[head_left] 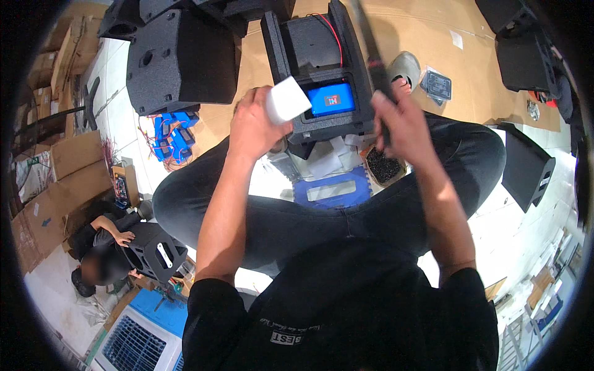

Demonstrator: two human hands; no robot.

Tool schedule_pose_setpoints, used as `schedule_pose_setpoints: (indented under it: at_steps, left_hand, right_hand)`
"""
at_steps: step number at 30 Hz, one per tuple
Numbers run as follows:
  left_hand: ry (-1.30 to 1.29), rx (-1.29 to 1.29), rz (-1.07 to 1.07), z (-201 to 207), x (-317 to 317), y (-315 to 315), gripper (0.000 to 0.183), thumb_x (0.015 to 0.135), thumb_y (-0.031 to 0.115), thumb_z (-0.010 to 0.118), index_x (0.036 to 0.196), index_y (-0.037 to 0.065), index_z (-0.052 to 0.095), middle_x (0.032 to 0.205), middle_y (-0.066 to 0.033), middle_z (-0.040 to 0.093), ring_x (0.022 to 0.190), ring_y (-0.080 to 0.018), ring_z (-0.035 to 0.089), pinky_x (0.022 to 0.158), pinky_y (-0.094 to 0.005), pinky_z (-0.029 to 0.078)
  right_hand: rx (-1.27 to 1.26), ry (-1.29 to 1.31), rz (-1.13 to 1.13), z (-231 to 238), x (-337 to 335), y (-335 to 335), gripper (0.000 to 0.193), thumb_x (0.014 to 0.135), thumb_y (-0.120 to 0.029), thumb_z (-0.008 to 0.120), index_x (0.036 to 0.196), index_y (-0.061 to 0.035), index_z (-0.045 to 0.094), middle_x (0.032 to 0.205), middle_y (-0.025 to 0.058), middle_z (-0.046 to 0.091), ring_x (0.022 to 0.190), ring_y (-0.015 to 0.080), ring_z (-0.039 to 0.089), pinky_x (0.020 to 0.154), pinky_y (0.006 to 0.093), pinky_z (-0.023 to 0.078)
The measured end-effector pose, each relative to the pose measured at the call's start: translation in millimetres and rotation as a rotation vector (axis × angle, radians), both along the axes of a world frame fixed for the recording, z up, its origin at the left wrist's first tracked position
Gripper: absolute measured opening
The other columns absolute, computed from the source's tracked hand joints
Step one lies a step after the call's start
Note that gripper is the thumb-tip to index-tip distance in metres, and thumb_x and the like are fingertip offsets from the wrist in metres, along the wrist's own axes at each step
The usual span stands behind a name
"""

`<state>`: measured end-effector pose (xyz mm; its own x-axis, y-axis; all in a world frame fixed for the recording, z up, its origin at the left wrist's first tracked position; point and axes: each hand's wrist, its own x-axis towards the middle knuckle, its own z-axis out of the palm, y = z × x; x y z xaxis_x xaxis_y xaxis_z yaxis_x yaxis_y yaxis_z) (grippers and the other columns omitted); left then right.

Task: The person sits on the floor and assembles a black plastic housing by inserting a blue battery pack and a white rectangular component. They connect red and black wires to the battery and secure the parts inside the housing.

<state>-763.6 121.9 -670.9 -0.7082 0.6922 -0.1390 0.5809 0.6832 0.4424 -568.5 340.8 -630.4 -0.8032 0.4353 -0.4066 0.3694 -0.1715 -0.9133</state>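
A black textured cabinet [278,52] with open compartments lies in front of me between my knees. A blue battery pack [322,108] sits in its near compartment, and a red wire [337,40] curves through the far one. My left hand [249,130] is wrapped round a white block [289,102], held above the cabinet's near left corner. My right hand [408,127] grips a long dark stick-like tool [369,46], blurred by motion, whose kind I cannot make out. It slants up and away along the cabinet's right side.
Several black cabinets [179,62] stand at the far left, beside a bundle of blue battery packs [173,136]. A box of small dark screws [383,167] and a blue plastic piece [331,188] lie between my legs. At left, another person's hand [125,238] touches a black cabinet [151,247].
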Motion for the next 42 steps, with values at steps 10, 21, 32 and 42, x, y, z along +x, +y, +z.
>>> schedule_pose_setpoints:
  at_steps: [10, 21, 32, 42]
  left_hand:
    - [0.062, 0.191, 0.061, 11, 2, -7, 0.071, 0.068, 0.023, 0.089, 0.128, 0.0, 0.062, 0.122, -0.0224, 0.067, 0.115, -0.0408, 0.066, 0.1, -0.0477, 0.054]
    - [-0.061, -0.031, -0.068, -8, 18, 3, 0.078, 0.073, 0.03, 0.09, 0.136, -0.002, 0.056, 0.123, -0.0291, 0.068, 0.115, -0.0428, 0.068, 0.099, -0.0475, 0.054]
    - [-0.027, -0.047, -0.107, -13, 12, 2, 0.078, 0.072, 0.023, 0.091, 0.135, -0.003, 0.053, 0.127, -0.027, 0.064, 0.121, -0.0419, 0.064, 0.103, -0.0472, 0.052]
    - [-0.02, -0.028, -0.074, -11, 16, 7, 0.076, 0.068, 0.026, 0.092, 0.13, -0.004, 0.058, 0.121, -0.0254, 0.068, 0.114, -0.0434, 0.067, 0.103, -0.048, 0.052]
  right_hand:
    - [0.36, -0.1, 0.059, -17, 40, -55, 0.027, 0.098, -0.023, 0.068, 0.107, 0.0009, 0.057, 0.078, 0.0215, 0.068, 0.067, 0.0382, 0.069, 0.065, 0.0468, 0.054]
    - [0.735, -0.22, 0.399, -22, 35, -104, 0.027, 0.1, -0.017, 0.056, 0.115, 0.002, 0.044, 0.087, 0.029, 0.07, 0.078, 0.0488, 0.07, 0.071, 0.0588, 0.055]
    - [0.97, -0.179, 0.449, -49, 26, -123, 0.034, 0.093, -0.01, 0.057, 0.121, 0.0092, 0.05, 0.087, 0.0247, 0.07, 0.069, 0.0409, 0.073, 0.059, 0.049, 0.058]
    - [1.105, -0.121, 0.438, -41, 25, -125, 0.05, 0.088, -0.01, 0.058, 0.13, 0.0165, 0.051, 0.082, 0.0214, 0.068, 0.061, 0.0339, 0.073, 0.053, 0.0412, 0.058]
